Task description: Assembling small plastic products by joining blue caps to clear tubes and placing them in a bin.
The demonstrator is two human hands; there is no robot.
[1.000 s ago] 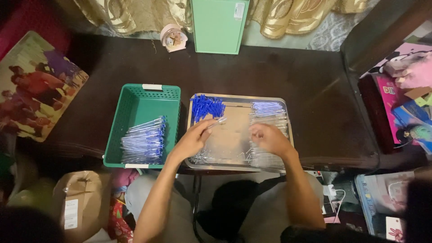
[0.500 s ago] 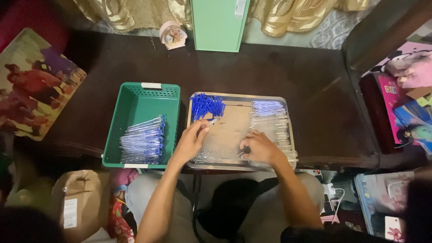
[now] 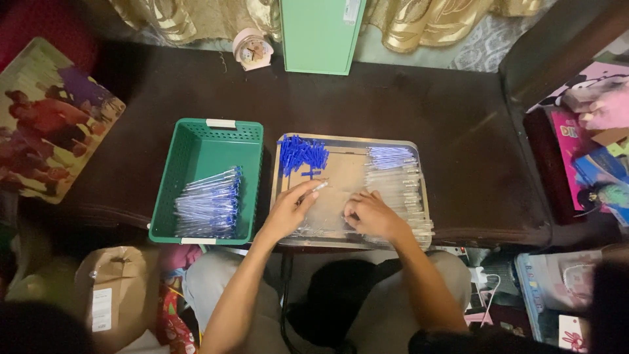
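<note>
A metal tray lies on the dark table in front of me. It holds a heap of blue pen caps at its back left and clear pen barrels along its right side. My left hand rests over the tray's front left and pinches a thin clear pen part between its fingertips. My right hand lies fingers-down on the tray's front middle, among clear parts; what it holds, if anything, is hidden. A green plastic basket to the left holds a pile of assembled blue pens.
A green box and a small pink alarm clock stand at the table's back edge. A picture board lies on the left. Toys and boxes crowd the right. A brown paper bag sits by my left knee.
My right hand has moved from the tray's right side toward its front middle. My left hand has drawn back from the blue caps and now pinches a thin clear part.
</note>
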